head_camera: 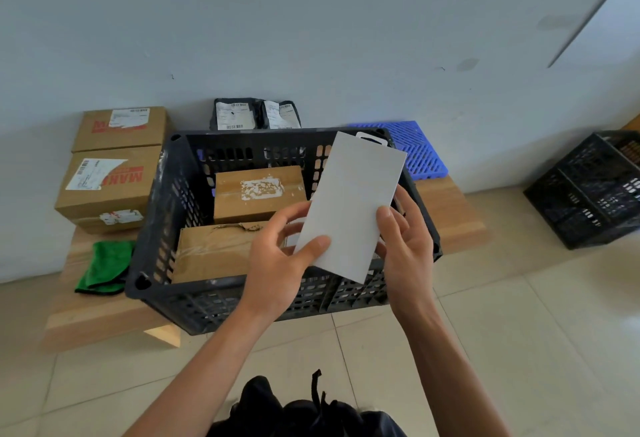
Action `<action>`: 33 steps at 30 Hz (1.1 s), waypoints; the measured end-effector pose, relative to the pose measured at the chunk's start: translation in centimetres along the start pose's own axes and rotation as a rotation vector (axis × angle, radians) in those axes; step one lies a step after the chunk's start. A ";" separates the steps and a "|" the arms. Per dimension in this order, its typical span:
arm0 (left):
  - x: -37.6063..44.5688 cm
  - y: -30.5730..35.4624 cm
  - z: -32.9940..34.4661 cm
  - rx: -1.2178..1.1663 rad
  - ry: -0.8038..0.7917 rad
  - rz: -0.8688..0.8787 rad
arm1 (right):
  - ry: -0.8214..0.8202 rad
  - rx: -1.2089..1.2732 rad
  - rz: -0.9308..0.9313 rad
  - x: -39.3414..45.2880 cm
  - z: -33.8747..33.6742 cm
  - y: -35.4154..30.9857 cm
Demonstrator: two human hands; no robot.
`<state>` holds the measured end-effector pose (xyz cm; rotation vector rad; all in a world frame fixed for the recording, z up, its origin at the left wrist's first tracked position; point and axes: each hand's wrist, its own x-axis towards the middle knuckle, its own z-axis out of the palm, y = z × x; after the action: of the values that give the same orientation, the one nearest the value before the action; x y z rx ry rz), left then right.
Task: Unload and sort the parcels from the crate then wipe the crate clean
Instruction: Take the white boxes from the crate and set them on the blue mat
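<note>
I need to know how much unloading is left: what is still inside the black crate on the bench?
Two brown cardboard boxes lie in the black crate: a rear box and a front box. The white flat parcel, held by both hands, covers the crate's right part, so nothing there shows.

arms: two, bare from wrist to past the elbow, no sleeves showing | left hand (277,263): bare, no rings | right hand (405,249): bare | clothing: dark black garment (304,416), hanging black strap
</note>
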<state>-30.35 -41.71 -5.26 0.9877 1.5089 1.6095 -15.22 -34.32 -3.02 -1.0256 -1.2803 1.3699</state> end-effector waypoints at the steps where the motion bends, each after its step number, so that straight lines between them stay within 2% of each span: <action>1: 0.1 0.2 1.0 0.007 -0.003 0.004 | 0.001 0.001 -0.008 0.4 -0.9 -0.2; 8: 1.0 1.1 9.9 0.042 -0.132 -0.002 | 0.038 0.031 -0.035 3.4 -9.9 -2.3; 13: 1.6 1.0 17.6 0.053 -0.201 0.023 | 0.050 -0.060 -0.096 5.2 -17.5 -2.7; 16: 1.7 0.8 22.6 -0.019 -0.231 -0.002 | 0.036 -0.120 -0.086 5.7 -22.5 -2.4; 21: 2.2 0.4 30.0 -0.035 -0.295 -0.020 | 0.136 -0.219 -0.011 5.4 -29.2 -1.9; 28: 4.9 -0.8 37.0 0.034 -0.372 -0.027 | 0.283 -0.234 -0.016 7.8 -34.5 -0.4; 33: 9.2 -3.1 40.6 0.118 -0.359 -0.003 | 0.295 -0.274 0.004 12.8 -36.9 1.2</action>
<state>1.55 -14.85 -6.75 1.2632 1.3646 1.2684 18.44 -14.87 -7.26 -1.3620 -1.2623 1.0163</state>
